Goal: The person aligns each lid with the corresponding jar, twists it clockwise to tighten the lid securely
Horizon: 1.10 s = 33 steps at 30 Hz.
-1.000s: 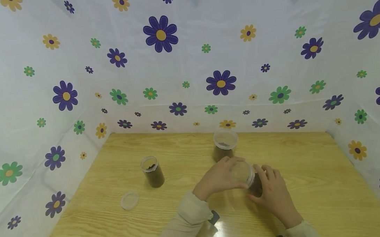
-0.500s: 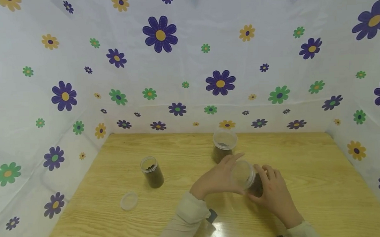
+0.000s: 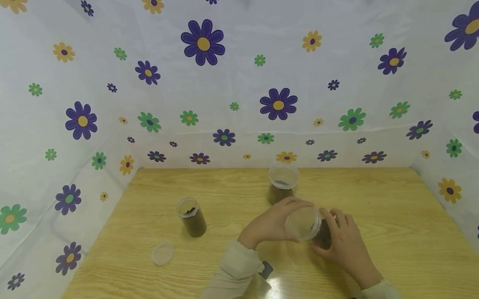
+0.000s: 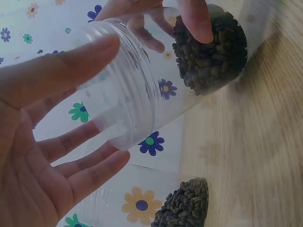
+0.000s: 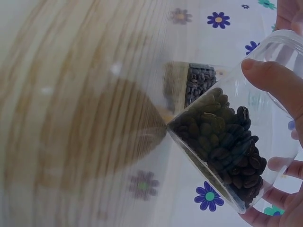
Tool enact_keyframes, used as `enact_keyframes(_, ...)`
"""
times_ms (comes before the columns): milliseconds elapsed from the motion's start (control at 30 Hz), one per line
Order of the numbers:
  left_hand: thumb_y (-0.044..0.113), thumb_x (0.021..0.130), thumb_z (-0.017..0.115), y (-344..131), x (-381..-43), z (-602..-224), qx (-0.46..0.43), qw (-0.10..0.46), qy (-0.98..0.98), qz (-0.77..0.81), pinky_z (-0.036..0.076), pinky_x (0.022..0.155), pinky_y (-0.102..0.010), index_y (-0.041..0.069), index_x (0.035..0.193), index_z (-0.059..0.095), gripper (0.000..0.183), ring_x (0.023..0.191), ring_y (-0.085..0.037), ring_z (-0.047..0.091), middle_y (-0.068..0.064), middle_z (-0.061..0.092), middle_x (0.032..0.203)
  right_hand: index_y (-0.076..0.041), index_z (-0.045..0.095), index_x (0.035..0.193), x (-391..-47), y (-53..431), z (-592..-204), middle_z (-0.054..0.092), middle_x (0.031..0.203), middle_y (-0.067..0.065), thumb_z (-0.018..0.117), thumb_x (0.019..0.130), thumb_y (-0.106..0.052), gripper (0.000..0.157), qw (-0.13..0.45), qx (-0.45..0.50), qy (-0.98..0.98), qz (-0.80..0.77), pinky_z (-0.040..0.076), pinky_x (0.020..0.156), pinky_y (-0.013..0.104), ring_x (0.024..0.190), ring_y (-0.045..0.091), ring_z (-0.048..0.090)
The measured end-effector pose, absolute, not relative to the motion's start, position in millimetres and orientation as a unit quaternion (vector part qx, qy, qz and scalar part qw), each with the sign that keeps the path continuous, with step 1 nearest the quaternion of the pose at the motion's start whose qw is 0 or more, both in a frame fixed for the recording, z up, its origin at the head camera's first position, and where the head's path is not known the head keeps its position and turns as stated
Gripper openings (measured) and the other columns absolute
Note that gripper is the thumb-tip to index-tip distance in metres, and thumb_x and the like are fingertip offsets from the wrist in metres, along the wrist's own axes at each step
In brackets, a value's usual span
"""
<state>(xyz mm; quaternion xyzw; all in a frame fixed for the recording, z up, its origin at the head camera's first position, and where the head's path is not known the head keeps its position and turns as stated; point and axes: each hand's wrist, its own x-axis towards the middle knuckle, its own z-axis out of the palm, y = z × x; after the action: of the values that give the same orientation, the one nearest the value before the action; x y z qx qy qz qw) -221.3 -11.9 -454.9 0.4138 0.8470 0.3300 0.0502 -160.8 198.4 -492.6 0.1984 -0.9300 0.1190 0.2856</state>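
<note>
My left hand (image 3: 270, 223) and right hand (image 3: 347, 244) face each other across a tilted jar (image 5: 258, 97) of dark beans (image 5: 222, 142), right of center at the counter (image 3: 404, 223). From overhead, my right hand hides its base; its see-through top blurs. The right grips the body; left thumb and fingers clasp the top.

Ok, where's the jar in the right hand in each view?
Head: the jar is right of centre, lower half, tilted.
Left wrist: jar upper middle, base toward top right.
Right wrist: jar right half, base toward lower left.
Shared landmark: the right hand gripping it.
</note>
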Motion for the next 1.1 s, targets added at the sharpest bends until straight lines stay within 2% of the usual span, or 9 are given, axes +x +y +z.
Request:
enact_keyframes(133, 0.025, 0.066, 0.085, -12.7, -220.5, -455.0, 0.390, 0.059, 0.856, 0.334, 0.046, 0.099, -0.032, 0.030, 0.141, 0.039, 0.089, 0.125, -0.014, 0.045, 0.001, 0.044, 0.140, -0.003, 0.049, 0.125, -161.5, 198.2, -492.5, 0.055, 0.105, 0.022, 0.092, 0.044, -0.040, 0.099, 0.283, 0.194, -0.932, 0.119, 0.051, 0.072, 0.051, 0.088, 0.040, 0.055)
enact_keyframes(367, 0.040, 0.067, 0.082, -11.9, -216.3, -457.3, 0.339, 0.069, 0.873, 0.344, 0.049, 0.083, -0.022, 0.034, 0.142, 0.036, 0.088, 0.105, -0.012, 0.056, -0.001, 0.048, 0.134, -0.003, 0.049, 0.124, -162.8, 198.2, -492.3, 0.055, 0.104, 0.022, 0.092, 0.043, -0.040, 0.099, 0.291, 0.195, -0.930, 0.112, 0.051, 0.070, 0.051, 0.086, 0.040, 0.055)
enact_keyframes(533, 0.046, 0.068, 0.080, -11.7, -213.5, -457.6, 0.327, 0.068, 0.876, 0.347, 0.050, 0.084, -0.024, 0.033, 0.143, 0.035, 0.088, 0.105, -0.013, 0.055, -0.003, 0.049, 0.133, -0.003, 0.049, 0.124, -162.9, 198.7, -492.4, 0.055, 0.104, 0.022, 0.091, 0.044, -0.041, 0.098, 0.292, 0.198, -0.929, 0.110, 0.051, 0.071, 0.051, 0.086, 0.040, 0.055)
enact_keyframes(667, 0.046, 0.066, 0.082, -11.0, -213.7, -460.9, 0.322, 0.086, 0.870, 0.363, 0.050, 0.089, -0.028, 0.038, 0.147, 0.021, 0.101, 0.114, -0.018, 0.054, -0.003, 0.040, 0.142, -0.004, 0.048, 0.124, -162.5, 198.3, -492.3, 0.055, 0.104, 0.021, 0.091, 0.045, -0.041, 0.098, 0.289, 0.198, -0.930, 0.112, 0.051, 0.071, 0.051, 0.086, 0.039, 0.055)
enact_keyframes(733, 0.044, 0.063, 0.084, -10.6, -214.9, -462.1, 0.335, 0.082, 0.868, 0.358, 0.048, 0.096, -0.033, 0.039, 0.148, 0.014, 0.110, 0.125, -0.021, 0.047, -0.003, 0.032, 0.148, -0.003, 0.049, 0.124, -162.2, 198.2, -492.2, 0.055, 0.103, 0.022, 0.091, 0.044, -0.042, 0.099, 0.290, 0.200, -0.929, 0.113, 0.051, 0.071, 0.051, 0.085, 0.039, 0.055)
enact_keyframes(800, 0.040, 0.061, 0.087, -10.3, -216.3, -462.3, 0.360, 0.068, 0.865, 0.342, 0.045, 0.101, -0.038, 0.040, 0.149, 0.009, 0.117, 0.136, -0.022, 0.035, -0.002, 0.021, 0.154, -0.003, 0.049, 0.123, -161.9, 198.1, -492.0, 0.055, 0.103, 0.022, 0.092, 0.043, -0.042, 0.099, 0.293, 0.202, -0.928, 0.113, 0.052, 0.070, 0.050, 0.084, 0.039, 0.055)
enact_keyframes(900, 0.028, 0.061, 0.088, -10.8, -218.3, -459.7, 0.404, 0.042, 0.856, 0.321, 0.041, 0.105, -0.040, 0.034, 0.149, 0.014, 0.115, 0.143, -0.021, 0.022, 0.000, 0.018, 0.156, -0.002, 0.049, 0.123, -161.4, 198.0, -491.8, 0.055, 0.104, 0.022, 0.092, 0.043, -0.041, 0.099, 0.295, 0.202, -0.927, 0.112, 0.052, 0.069, 0.049, 0.084, 0.038, 0.054)
enact_keyframes(1000, 0.016, 0.063, 0.087, -11.7, -219.6, -457.0, 0.431, 0.038, 0.845, 0.315, 0.040, 0.106, -0.035, 0.030, 0.148, 0.023, 0.107, 0.142, -0.017, 0.026, 0.003, 0.027, 0.153, -0.003, 0.049, 0.123, -161.4, 197.8, -491.7, 0.055, 0.105, 0.021, 0.092, 0.043, -0.040, 0.098, 0.295, 0.200, -0.928, 0.113, 0.051, 0.069, 0.049, 0.086, 0.038, 0.053)
enact_keyframes(1100, 0.013, 0.064, 0.086, -12.4, -220.8, -456.6, 0.435, 0.046, 0.842, 0.316, 0.040, 0.106, -0.030, 0.028, 0.146, 0.030, 0.100, 0.136, -0.014, 0.034, 0.004, 0.037, 0.147, -0.003, 0.049, 0.123, -161.7, 197.5, -491.9, 0.055, 0.105, 0.021, 0.092, 0.044, -0.039, 0.097, 0.295, 0.201, -0.927, 0.112, 0.051, 0.068, 0.049, 0.086, 0.039, 0.053)
